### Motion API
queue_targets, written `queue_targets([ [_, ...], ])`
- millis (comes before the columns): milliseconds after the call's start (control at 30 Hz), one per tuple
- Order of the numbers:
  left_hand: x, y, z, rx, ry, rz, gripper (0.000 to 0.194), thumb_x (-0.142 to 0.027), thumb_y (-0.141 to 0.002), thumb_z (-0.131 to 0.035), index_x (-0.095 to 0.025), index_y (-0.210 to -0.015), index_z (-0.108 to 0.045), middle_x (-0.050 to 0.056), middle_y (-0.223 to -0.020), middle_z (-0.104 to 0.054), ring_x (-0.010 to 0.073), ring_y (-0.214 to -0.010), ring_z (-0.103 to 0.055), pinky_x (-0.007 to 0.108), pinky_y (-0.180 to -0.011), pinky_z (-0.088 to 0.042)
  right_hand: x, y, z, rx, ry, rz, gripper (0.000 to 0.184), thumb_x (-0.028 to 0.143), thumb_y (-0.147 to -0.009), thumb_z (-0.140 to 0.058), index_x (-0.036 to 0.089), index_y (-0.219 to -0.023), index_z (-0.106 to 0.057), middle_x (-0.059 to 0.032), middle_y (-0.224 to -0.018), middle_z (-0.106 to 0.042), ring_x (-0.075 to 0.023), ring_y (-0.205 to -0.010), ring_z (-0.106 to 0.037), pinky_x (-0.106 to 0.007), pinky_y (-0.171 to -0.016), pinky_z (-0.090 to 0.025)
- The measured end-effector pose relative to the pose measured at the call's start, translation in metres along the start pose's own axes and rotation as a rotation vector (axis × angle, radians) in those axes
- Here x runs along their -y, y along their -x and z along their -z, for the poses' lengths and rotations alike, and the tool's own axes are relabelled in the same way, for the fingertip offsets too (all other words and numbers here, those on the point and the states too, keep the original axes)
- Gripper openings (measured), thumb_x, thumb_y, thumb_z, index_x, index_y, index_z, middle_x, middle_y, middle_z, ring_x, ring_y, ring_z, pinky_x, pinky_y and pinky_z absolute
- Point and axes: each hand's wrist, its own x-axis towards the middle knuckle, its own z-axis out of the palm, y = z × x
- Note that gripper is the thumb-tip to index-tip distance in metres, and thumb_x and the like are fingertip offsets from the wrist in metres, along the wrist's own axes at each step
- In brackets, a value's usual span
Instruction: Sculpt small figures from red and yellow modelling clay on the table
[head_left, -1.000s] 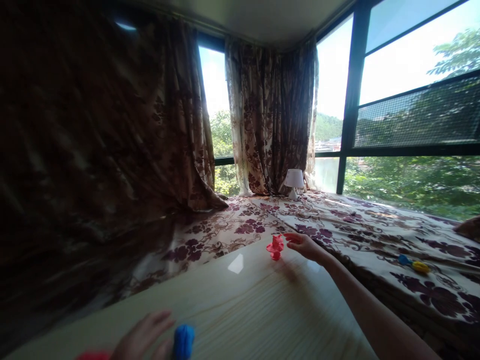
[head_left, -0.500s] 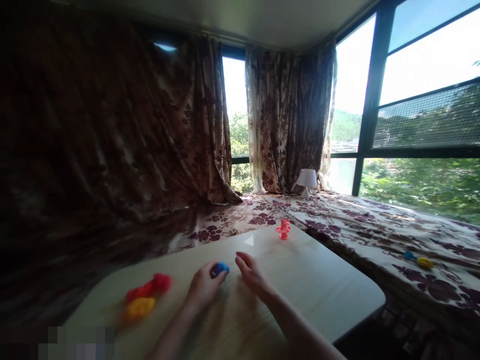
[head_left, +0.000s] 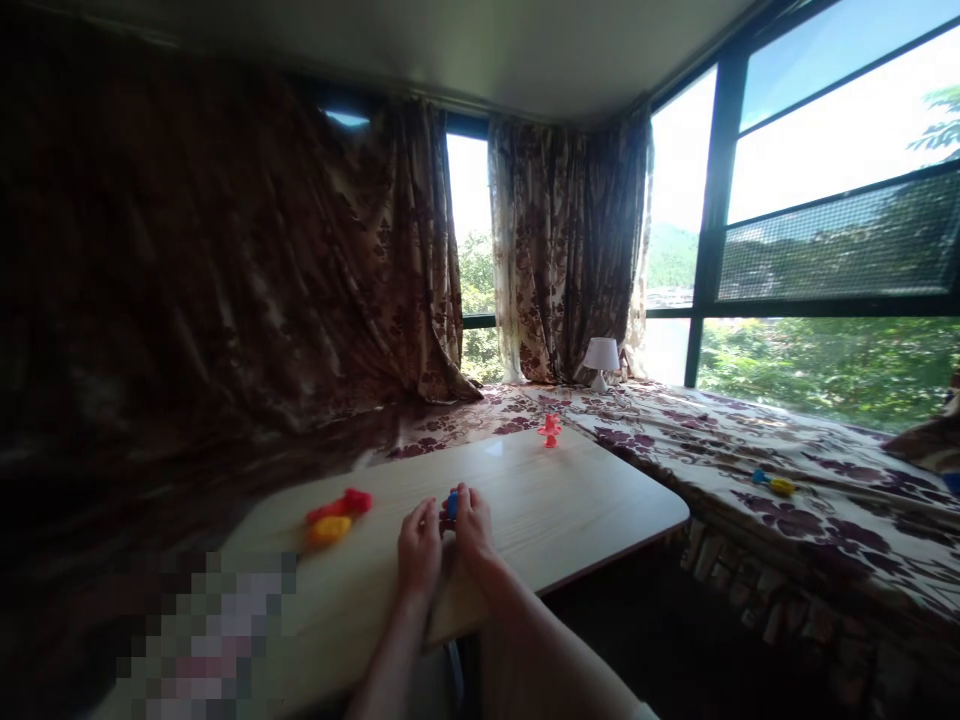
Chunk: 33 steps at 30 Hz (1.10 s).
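Observation:
A small blue piece (head_left: 451,504), too small and covered to name, is between my two hands just above the pale table (head_left: 585,505). My left hand (head_left: 420,540) closes on it from the left with bent fingers. From the other side my right hand (head_left: 472,522) presses against it, its fingers covering much of the piece. To the left on the tabletop lie a red plastic-looking piece (head_left: 358,502) and a yellow piece (head_left: 330,530) touching it. A knobbly coral-red piece (head_left: 550,431) stands upright near the far edge.
Floral bedding (head_left: 675,440) surrounds the table's far and right sides, with a blue piece (head_left: 760,477) and a yellow one (head_left: 782,487) on it. A white lamp (head_left: 601,360) stands in the corner by curtains (head_left: 551,250). Large windows (head_left: 817,250) fill the right.
My right hand has moved left and joined my left hand at the blue piece, which my left hand held alone before. The view has shifted, showing the table's near edge.

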Motion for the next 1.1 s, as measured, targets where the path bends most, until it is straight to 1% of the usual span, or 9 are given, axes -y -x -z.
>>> queue_targets([
  [100, -0.002, 0.002, 0.001, 0.023, 0.044, 0.007, 0.053, -0.054, -0.07, -0.05, -0.01, -0.097, -0.063, 0.013, -0.09, -0.067, 0.0178, -0.062, -0.061, 0.03, -0.058, -0.05, 0.003, 0.008, 0.004, -0.019, 0.064, 0.064, 0.035, 0.049, -0.08, -0.042, 0.02, -0.065, -0.051, -0.002, -0.061, -0.056, -0.0164, -0.059, -0.055, -0.028, -0.059, -0.043],
  [167, -0.004, 0.004, 0.002, 0.067, 0.072, -0.021, 0.049, -0.054, -0.068, -0.052, -0.011, -0.087, -0.066, 0.01, -0.081, -0.067, 0.0184, -0.062, -0.061, 0.031, -0.059, -0.05, 0.004, 0.012, 0.006, -0.015, 0.096, 0.113, 0.031, 0.044, -0.078, -0.048, 0.021, -0.058, -0.05, -0.0023, -0.061, -0.056, -0.0178, -0.063, -0.055, -0.029, -0.065, -0.042],
  [267, -0.006, 0.005, 0.001, 0.115, 0.102, -0.058, 0.043, -0.051, -0.065, -0.057, -0.013, -0.079, -0.068, 0.01, -0.081, -0.068, 0.0192, -0.066, -0.061, 0.029, -0.06, -0.049, 0.004, 0.012, 0.007, 0.004, 0.11, 0.149, 0.032, 0.042, -0.08, -0.046, 0.021, -0.057, -0.051, -0.0034, -0.06, -0.057, -0.0187, -0.063, -0.054, -0.031, -0.068, -0.041],
  [400, -0.008, 0.007, -0.001, 0.164, 0.138, -0.057, 0.04, -0.046, -0.064, -0.059, -0.013, -0.086, -0.067, 0.009, -0.087, -0.068, 0.0179, -0.066, -0.061, 0.028, -0.06, -0.049, 0.003, 0.005, 0.01, 0.037, 0.081, 0.162, 0.034, 0.044, -0.083, -0.039, 0.019, -0.068, -0.057, -0.0056, -0.07, -0.062, -0.0188, -0.069, -0.057, -0.03, -0.069, -0.042],
  [467, -0.01, 0.009, -0.001, 0.179, 0.149, -0.052, 0.038, -0.041, -0.065, -0.061, -0.014, -0.09, -0.066, 0.007, -0.084, -0.069, 0.0176, -0.067, -0.061, 0.028, -0.06, -0.049, 0.003, 0.003, 0.014, 0.073, 0.056, 0.169, 0.035, 0.045, -0.083, -0.039, 0.018, -0.076, -0.061, -0.0064, -0.081, -0.064, -0.0184, -0.077, -0.058, -0.028, -0.071, -0.043],
  [533, -0.012, 0.011, -0.001, 0.185, 0.142, -0.053, 0.035, -0.037, -0.066, -0.061, -0.014, -0.092, -0.066, 0.005, -0.077, -0.068, 0.0176, -0.066, -0.061, 0.028, -0.06, -0.048, 0.002, 0.001, 0.017, 0.115, 0.035, 0.177, 0.037, 0.046, -0.081, -0.041, 0.017, -0.079, -0.063, -0.0068, -0.085, -0.066, -0.0182, -0.081, -0.059, -0.027, -0.073, -0.044],
  [633, -0.014, 0.012, -0.001, 0.185, 0.128, -0.067, 0.029, -0.031, -0.066, -0.061, -0.014, -0.089, -0.066, 0.006, -0.076, -0.069, 0.0194, -0.072, -0.062, 0.029, -0.064, -0.049, 0.001, 0.001, 0.018, 0.164, 0.017, 0.192, 0.038, 0.047, -0.078, -0.045, 0.015, -0.073, -0.065, -0.0064, -0.075, -0.066, -0.018, -0.075, -0.059, -0.027, -0.07, -0.044],
  [833, -0.007, 0.008, -0.002, 0.182, 0.124, -0.077, 0.027, -0.028, -0.068, -0.059, -0.013, -0.09, -0.066, 0.009, -0.088, -0.069, 0.0215, -0.082, -0.063, 0.031, -0.072, -0.049, 0.002, 0.004, 0.018, 0.225, -0.012, 0.223, 0.045, 0.052, -0.078, -0.042, 0.014, -0.067, -0.063, -0.0051, -0.066, -0.064, -0.0158, -0.064, -0.056, -0.026, -0.061, -0.043],
  [1100, 0.0, 0.006, -0.004, 0.149, 0.141, -0.081, 0.021, -0.026, -0.07, -0.058, -0.014, -0.084, -0.067, 0.009, -0.085, -0.069, 0.0205, -0.082, -0.063, 0.031, -0.076, -0.048, 0.001, 0.003, 0.027, 0.302, 0.03, 0.243, 0.037, 0.046, -0.077, -0.045, 0.014, -0.066, -0.062, -0.0036, -0.064, -0.061, -0.0153, -0.063, -0.053, -0.026, -0.061, -0.04],
])
